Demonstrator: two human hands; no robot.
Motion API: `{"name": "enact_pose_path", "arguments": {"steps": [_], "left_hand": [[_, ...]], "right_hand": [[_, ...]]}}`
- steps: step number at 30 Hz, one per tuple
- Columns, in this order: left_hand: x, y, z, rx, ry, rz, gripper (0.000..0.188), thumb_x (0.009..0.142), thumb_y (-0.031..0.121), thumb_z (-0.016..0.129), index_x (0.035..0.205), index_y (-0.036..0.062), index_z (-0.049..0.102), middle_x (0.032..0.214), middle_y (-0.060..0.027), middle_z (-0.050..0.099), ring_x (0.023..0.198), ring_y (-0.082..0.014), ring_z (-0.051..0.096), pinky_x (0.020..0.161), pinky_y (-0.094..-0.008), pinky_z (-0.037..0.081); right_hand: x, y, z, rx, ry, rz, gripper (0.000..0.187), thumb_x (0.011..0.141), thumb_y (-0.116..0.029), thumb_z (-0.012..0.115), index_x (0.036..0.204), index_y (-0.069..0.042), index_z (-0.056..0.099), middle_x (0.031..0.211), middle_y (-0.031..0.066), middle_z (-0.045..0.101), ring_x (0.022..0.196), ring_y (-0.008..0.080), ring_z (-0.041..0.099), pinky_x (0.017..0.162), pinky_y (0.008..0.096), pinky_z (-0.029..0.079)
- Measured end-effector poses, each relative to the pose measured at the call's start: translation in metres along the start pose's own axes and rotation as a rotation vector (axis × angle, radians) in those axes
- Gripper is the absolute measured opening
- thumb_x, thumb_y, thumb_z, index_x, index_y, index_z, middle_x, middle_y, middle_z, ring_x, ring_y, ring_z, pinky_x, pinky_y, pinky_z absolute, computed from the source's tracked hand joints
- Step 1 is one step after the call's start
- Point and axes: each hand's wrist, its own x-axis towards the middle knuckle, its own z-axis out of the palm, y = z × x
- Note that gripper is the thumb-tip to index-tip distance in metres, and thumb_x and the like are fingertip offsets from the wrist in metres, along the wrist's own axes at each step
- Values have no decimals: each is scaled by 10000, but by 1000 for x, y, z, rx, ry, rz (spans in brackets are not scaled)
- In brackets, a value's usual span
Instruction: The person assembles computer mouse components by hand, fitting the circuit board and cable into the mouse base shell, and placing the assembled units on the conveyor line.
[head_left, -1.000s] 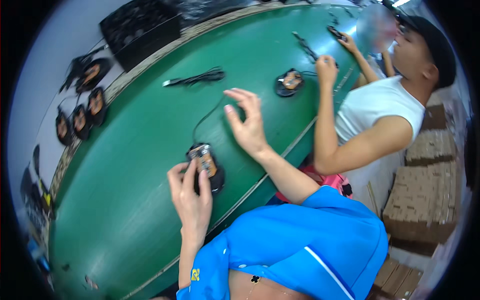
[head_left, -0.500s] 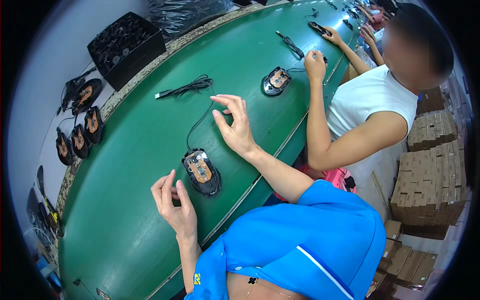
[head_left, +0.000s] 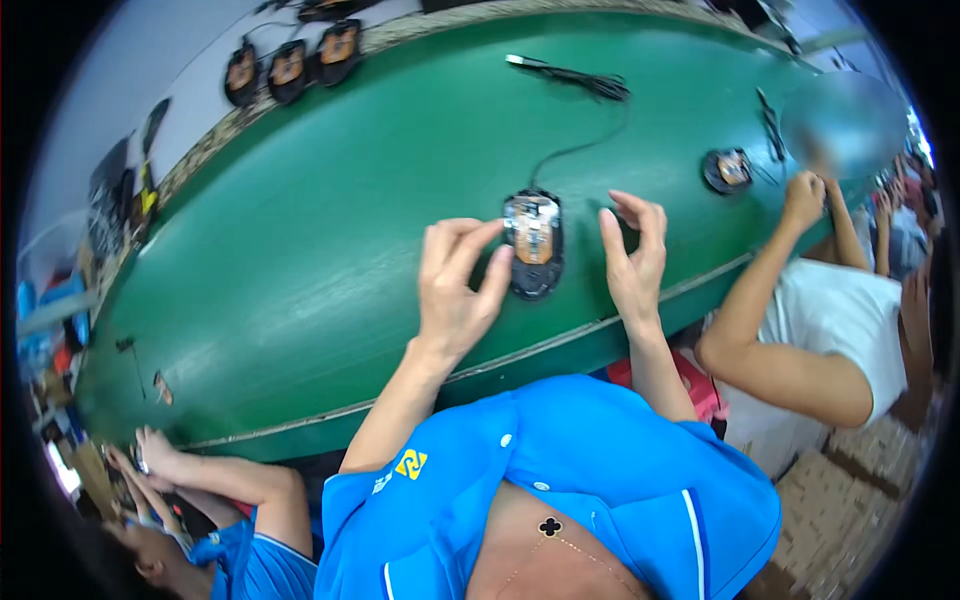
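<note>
A wired computer mouse [head_left: 533,240] without its top cover lies on the green bench, its orange-brown circuit board exposed. Its thin cord runs up to a bundled black cable [head_left: 590,82] with a light plug at the end. My left hand [head_left: 457,285] is at the mouse's left side, thumb and fingers apart, fingertips at or very near its edge; I cannot tell whether they touch. To the right of the mouse, my right hand [head_left: 636,255] hovers with curved, parted fingers and nothing in them.
Several opened mice [head_left: 287,70] sit along the bench's far ledge. Another open mouse [head_left: 727,170] lies to the right, near a co-worker in a white top [head_left: 825,310]. A co-worker in blue [head_left: 255,555] is at lower left. Yellow-handled tools [head_left: 148,190] stand at the far left.
The view has swung left. My left hand has come up to the mouse's left side; my right hand has moved from near the cord to the mouse's right.
</note>
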Motion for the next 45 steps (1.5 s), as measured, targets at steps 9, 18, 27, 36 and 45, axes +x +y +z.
{"name": "enact_pose_path", "arguments": {"steps": [9, 18, 27, 36, 45], "left_hand": [[-35, 28, -19, -64, 24, 69, 285, 862, 2, 677, 1144, 35, 698, 1047, -99, 601, 861, -209, 563, 758, -305, 490], [1, 72, -94, -81, 300, 279, 302, 831, -38, 666, 1119, 45, 705, 1003, -78, 622, 752, -146, 561, 656, -252, 495], [39, 200, -270, -62, 614, 1038, 350, 990, 128, 491, 1260, -62, 608, 1121, -176, 659, 855, -190, 588, 788, -298, 489], [38, 193, -264, 76, 799, 816, 312, 980, 78, 540, 1244, -62, 629, 1154, -153, 639, 916, -161, 592, 794, -262, 498], [44, 144, -262, 2, 785, 563, 254, 958, 28, 601, 1199, 37, 682, 1128, -64, 625, 881, -108, 567, 763, -216, 471]], "right_hand": [[-42, -40, -29, -31, 105, -53, 231, 951, -66, 611, 1178, -32, 635, 1118, 86, 573, 1002, 197, 545, 916, 308, 452], [-31, -129, -56, 267, 101, -474, 295, 952, -128, 555, 1215, -1, 593, 1165, 117, 558, 1057, 225, 523, 978, 357, 421], [-13, -208, -182, 431, 246, -1122, 330, 1028, -348, 455, 1250, -136, 578, 1230, 163, 579, 1167, 247, 508, 1033, 425, 384], [-22, -299, -159, 382, 337, -1304, 323, 1033, -367, 452, 1254, -166, 575, 1222, 160, 582, 1162, 243, 510, 1026, 431, 391], [-15, -269, -169, 582, 188, -1192, 315, 1038, -385, 450, 1258, -196, 571, 1214, 158, 584, 1157, 240, 512, 1019, 437, 397]]}}
